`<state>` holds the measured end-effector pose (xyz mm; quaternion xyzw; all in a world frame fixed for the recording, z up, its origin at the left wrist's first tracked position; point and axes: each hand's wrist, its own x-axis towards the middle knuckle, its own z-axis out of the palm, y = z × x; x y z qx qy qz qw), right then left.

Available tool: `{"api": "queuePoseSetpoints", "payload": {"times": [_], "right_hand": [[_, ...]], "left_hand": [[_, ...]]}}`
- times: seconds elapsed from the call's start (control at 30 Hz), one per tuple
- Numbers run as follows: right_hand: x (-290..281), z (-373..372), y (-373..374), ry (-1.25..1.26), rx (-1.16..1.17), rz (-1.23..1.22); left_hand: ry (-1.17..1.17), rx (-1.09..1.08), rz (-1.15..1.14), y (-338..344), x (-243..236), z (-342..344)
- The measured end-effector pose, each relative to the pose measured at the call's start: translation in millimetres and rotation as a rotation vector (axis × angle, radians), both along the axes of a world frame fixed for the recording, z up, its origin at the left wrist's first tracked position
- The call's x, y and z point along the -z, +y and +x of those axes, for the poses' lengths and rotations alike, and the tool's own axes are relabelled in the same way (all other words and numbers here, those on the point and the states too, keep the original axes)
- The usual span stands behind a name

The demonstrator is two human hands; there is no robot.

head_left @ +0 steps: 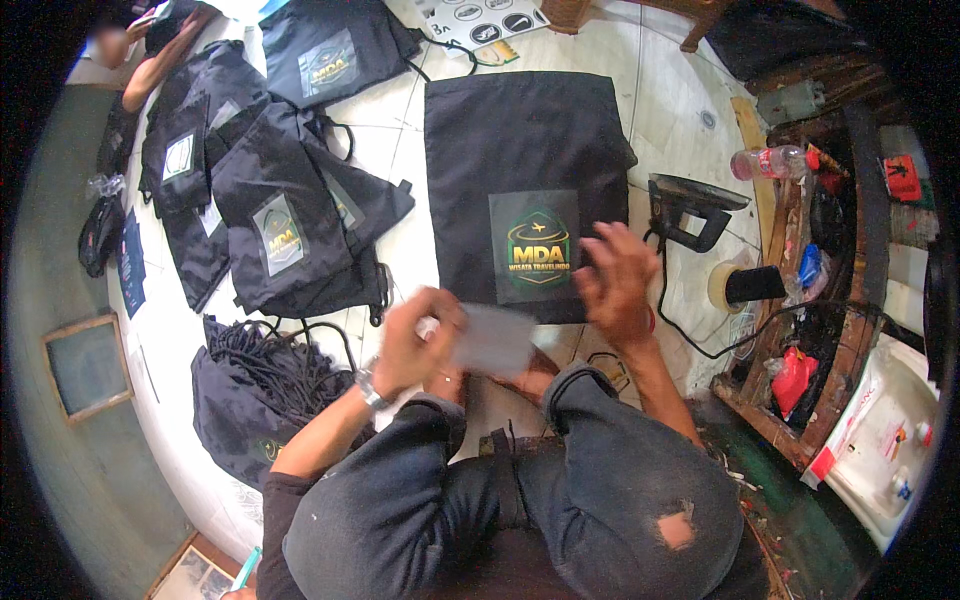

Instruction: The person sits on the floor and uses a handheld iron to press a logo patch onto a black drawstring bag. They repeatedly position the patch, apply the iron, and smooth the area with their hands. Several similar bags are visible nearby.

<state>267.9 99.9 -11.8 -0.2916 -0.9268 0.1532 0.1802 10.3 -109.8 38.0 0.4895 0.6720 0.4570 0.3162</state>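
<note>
A black drawstring bag (525,135) lies flat on the tiled floor in front of me. On its lower part sits a clear film (505,270) with a gold and green printed logo. My left hand (420,335), with a watch at the wrist, grips a small translucent sheet (495,340) just below the bag's near edge; the sheet is smeared by motion. Over the bag's lower right, beside the film, hovers my right hand (620,285), its fingers apart and holding nothing.
A clothes iron (690,222) with a black cord stands to the right, near a tape roll (733,288) and a plastic bottle (772,163). Piled black bags (240,160) cover the left, with a heap of cords (270,350). Another person's arm (160,65) reaches in at the upper left.
</note>
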Motion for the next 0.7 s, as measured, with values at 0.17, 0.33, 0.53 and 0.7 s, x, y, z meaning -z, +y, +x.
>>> {"api": "queuePoseSetpoints", "payload": {"times": [0.17, 0.33, 0.53, 0.7], "right_hand": [[20, -34, -44, -0.366, -0.044, 0.0], [23, -36, -47, -0.299, -0.122, 0.041], [22, -48, -39, -0.323, -0.137, 0.098], [21, -51, -39, -0.339, -0.054, 0.046]], "left_hand": [[0.14, -0.564, -0.221, -8, 21, -81], [0.697, -0.361, 0.006, 8, 34, -58], [0.717, 0.048, -0.041, 55, 54, 18], [0.636, 0.038, -0.034, 60, 61, 16]]}}
